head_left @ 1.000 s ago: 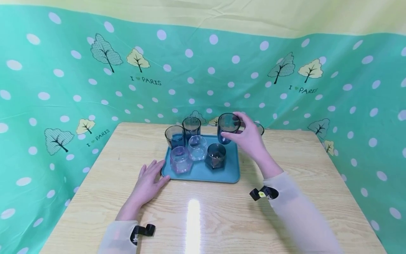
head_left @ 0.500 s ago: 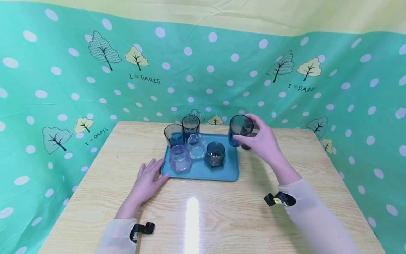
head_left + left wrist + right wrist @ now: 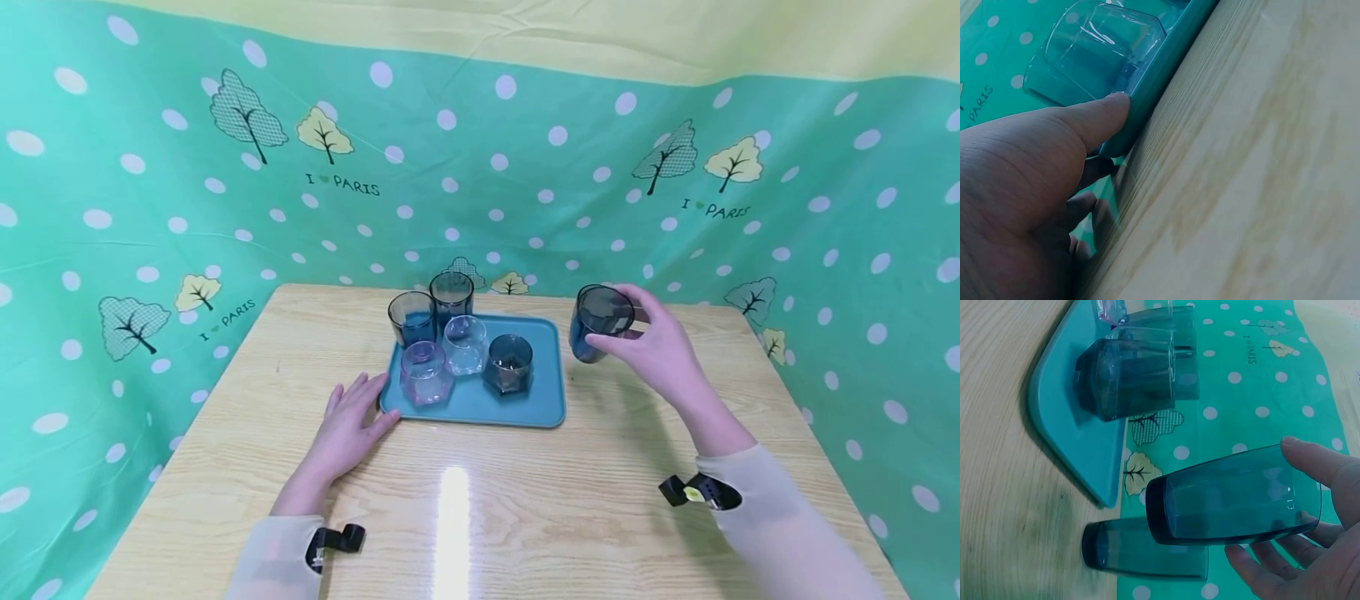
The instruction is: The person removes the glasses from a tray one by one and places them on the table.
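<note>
My right hand (image 3: 660, 350) grips a tall dark-tinted drinking glass (image 3: 588, 333), thumb on one side and fingers on the other near the rim. The glass is just right of the blue tray (image 3: 551, 408), its base raised off the table in the right wrist view. A similar glass (image 3: 1147, 550) stands on the table behind it, mostly hidden in the head view. My left hand (image 3: 348, 433) rests at the tray's front left corner, thumb (image 3: 1107, 119) against the rim and fingers along the left side.
On the tray stand two tall dark glasses (image 3: 412, 321) at the back left, a clear glass (image 3: 467, 346), a purplish glass (image 3: 426, 375) and a short dark faceted glass (image 3: 510, 367). Patterned green cloth (image 3: 480, 167) hangs behind the wooden table (image 3: 540, 517).
My right hand has carried the tall glass rightward from over the tray's back right to beside the tray, lower at the end. My left hand and the tray have stayed put.
</note>
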Motion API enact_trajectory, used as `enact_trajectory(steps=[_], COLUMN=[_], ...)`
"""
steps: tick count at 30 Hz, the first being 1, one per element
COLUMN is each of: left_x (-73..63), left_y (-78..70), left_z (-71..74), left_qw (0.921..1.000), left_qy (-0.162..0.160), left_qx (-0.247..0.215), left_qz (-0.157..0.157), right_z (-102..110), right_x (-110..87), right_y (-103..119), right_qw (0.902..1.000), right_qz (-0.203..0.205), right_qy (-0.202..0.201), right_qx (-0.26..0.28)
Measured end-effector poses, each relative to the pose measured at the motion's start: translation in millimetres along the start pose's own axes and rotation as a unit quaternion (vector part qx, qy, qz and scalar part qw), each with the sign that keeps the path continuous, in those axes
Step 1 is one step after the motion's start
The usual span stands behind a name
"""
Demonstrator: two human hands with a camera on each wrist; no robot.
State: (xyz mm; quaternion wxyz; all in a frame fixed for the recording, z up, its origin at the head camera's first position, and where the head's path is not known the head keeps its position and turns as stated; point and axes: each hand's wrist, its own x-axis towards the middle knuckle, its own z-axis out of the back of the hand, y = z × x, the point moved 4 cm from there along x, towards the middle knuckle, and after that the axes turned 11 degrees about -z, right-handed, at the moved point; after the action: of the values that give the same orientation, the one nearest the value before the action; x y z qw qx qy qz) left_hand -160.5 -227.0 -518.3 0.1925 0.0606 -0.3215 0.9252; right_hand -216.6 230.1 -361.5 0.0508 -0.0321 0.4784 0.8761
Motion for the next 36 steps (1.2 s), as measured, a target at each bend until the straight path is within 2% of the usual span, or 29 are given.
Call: enact_trajectory(steps=[14,36], left_x=[-0.3,-0.5], left_y=[-0.6,-1.2], left_z=[0.1,0.7], left_qw=[1.0,1.0], left_qy=[-0.003,-0.003], left_qx=[-0.002,-0.005], left_qz=[-0.001,-0.001], right_z=[17,42], right_x=[-2.4,18.7], right_y=[-22,-56], right_qw=[0.9993,0.9963], right_qz=[-0.033,-0.068], right_qy=[0.004,-0.035], right_qx=[-0.013,-0.039])
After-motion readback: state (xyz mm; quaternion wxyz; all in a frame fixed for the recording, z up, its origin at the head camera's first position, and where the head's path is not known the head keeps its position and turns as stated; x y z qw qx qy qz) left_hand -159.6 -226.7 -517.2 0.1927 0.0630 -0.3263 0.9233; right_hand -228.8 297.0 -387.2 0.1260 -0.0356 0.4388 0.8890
